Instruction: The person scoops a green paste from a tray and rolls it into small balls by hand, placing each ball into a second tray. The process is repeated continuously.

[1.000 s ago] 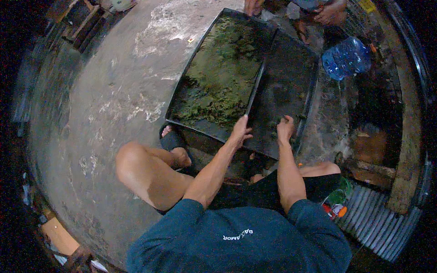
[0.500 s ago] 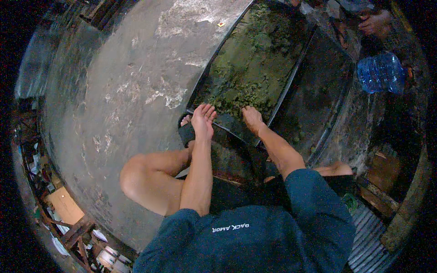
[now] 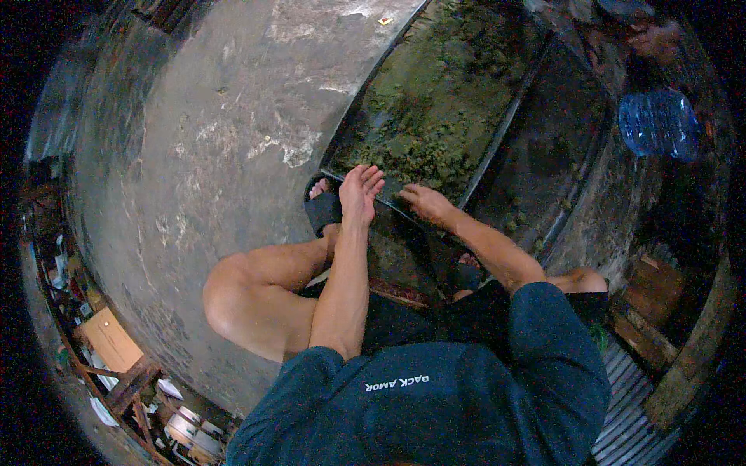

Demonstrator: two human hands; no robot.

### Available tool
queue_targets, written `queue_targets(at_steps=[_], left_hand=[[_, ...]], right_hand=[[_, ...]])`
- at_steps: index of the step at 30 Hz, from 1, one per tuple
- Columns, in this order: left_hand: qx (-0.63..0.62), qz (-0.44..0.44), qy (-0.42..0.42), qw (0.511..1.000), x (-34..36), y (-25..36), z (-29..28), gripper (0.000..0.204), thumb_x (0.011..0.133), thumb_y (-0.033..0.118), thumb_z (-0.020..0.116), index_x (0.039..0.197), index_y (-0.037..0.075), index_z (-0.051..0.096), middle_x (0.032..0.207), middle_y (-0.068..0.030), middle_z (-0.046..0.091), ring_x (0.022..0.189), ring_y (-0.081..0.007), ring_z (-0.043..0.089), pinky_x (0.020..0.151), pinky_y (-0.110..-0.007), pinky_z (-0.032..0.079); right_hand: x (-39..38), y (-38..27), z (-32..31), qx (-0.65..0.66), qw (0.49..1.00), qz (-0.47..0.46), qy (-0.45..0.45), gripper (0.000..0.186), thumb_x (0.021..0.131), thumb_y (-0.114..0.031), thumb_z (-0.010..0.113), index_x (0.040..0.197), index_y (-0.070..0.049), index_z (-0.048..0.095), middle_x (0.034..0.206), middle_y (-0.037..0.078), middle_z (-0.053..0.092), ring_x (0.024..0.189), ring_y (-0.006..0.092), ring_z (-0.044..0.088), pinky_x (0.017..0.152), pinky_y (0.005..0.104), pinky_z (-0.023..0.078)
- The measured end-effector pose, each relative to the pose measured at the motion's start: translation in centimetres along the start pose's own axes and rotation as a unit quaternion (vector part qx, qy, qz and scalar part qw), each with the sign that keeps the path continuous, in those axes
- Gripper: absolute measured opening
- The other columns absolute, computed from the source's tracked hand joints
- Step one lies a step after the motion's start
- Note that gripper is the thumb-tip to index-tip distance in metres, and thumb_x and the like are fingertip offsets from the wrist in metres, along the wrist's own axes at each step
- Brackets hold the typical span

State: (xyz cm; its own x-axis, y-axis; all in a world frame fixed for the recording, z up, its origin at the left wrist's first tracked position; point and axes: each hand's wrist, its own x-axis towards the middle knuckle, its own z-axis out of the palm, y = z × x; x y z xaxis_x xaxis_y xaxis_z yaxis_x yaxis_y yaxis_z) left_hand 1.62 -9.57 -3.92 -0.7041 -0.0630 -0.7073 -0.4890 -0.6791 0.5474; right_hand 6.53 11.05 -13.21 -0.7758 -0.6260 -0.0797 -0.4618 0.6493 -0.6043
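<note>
1. At the near end of a dark-rimmed tray [image 3: 373, 90], the person's 2 hands sit close to each other but apart.
2. Left hand [image 3: 360, 194]: over the near edge, by the left corner. Its fingers are lifted, loosely bent and nearly side by side, with nothing visible in them.
3. Right hand [image 3: 430, 206]: just to the right, fingers curled and pointing left toward the left hand. I cannot tell whether they pinch anything, or whether they touch the tray.
4. Green crumbly material [image 3: 443, 101] covers most of the tray floor, clumpier toward the near end.
5. Along the tray's right side lies another, darker tray [image 3: 536, 144], mostly bare.
6. Beyond that, to the right, is a clear blue bottle [image 3: 659, 124]; above it, in shadow, a co-worker's hand [image 3: 657, 43], blurred.
7. Below the tray's left corner, 1 foot in a black sandal [image 3: 323, 211] rests on the grey floor [image 3: 225, 163].
</note>
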Motion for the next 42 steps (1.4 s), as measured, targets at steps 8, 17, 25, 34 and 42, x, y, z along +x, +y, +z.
queue_targets(at_steps=[8, 17, 25, 34, 42], left_hand=[[0.001, 0.006, 0.002, 1.000, 0.8, 1.1, -0.8, 0.029, 0.090, 0.023, 0.047, 0.109, 0.001, 0.047, 0.104, -0.0159, 0.056, 0.095, -0.0290, 0.057, 0.079, -0.038, 0.049], [0.163, -0.072, -0.010, 0.984, 0.8, -0.7, -0.1, 0.029, 0.087, 0.026, 0.054, 0.104, 0.003, 0.049, 0.097, -0.0129, 0.057, 0.086, -0.0219, 0.059, 0.063, -0.035, 0.052], [0.390, -0.139, -0.042, 0.909, -0.2, -3.6, 6.0, 0.062, 0.088, 0.053, 0.040, 0.116, -0.002, 0.048, 0.126, -0.0211, 0.041, 0.108, -0.0334, 0.046, 0.074, -0.046, 0.047], [0.590, 0.172, -0.117, 0.781, -2.0, -1.6, 8.8, 0.047, 0.091, 0.038, 0.041, 0.071, -0.003, 0.055, 0.060, -0.0114, 0.057, 0.055, -0.0200, 0.056, 0.049, -0.035, 0.044], [0.302, 0.001, -0.121, 0.945, -3.1, 2.2, 7.4, 0.042, 0.089, 0.041, 0.049, 0.065, 0.007, 0.053, 0.056, -0.0010, 0.050, 0.043, -0.0107, 0.043, 0.038, -0.025, 0.029]], right_hand=[[0.3, 0.0, -0.9, -0.010, 0.974, -0.010, -0.227, 0.033, 0.077, -0.009, 0.050, 0.110, -0.006, 0.053, 0.103, 0.016, 0.050, 0.089, 0.0345, 0.056, 0.074, 0.0419, 0.049], [-2.3, 0.2, -0.1, 0.035, 0.984, 0.168, -0.046, 0.026, 0.074, -0.016, 0.061, 0.098, -0.006, 0.058, 0.090, 0.016, 0.053, 0.086, 0.0339, 0.056, 0.071, 0.0414, 0.047], [1.4, -8.5, -12.3, 0.096, 0.976, 0.156, 0.119, 0.032, 0.070, -0.011, 0.062, 0.101, -0.007, 0.056, 0.088, 0.013, 0.056, 0.080, 0.0313, 0.055, 0.071, 0.0403, 0.047], [0.9, -9.2, -17.1, 0.160, 0.934, 0.301, 0.109, 0.021, 0.077, -0.013, 0.057, 0.097, -0.009, 0.062, 0.081, 0.008, 0.059, 0.064, 0.0234, 0.055, 0.057, 0.0352, 0.047], [-2.3, -6.9, -15.3, 0.721, 0.526, 0.316, 0.321, 0.020, 0.088, -0.029, 0.053, 0.086, -0.009, 0.056, 0.072, 0.002, 0.054, 0.055, 0.0114, 0.047, 0.043, 0.0197, 0.035]])
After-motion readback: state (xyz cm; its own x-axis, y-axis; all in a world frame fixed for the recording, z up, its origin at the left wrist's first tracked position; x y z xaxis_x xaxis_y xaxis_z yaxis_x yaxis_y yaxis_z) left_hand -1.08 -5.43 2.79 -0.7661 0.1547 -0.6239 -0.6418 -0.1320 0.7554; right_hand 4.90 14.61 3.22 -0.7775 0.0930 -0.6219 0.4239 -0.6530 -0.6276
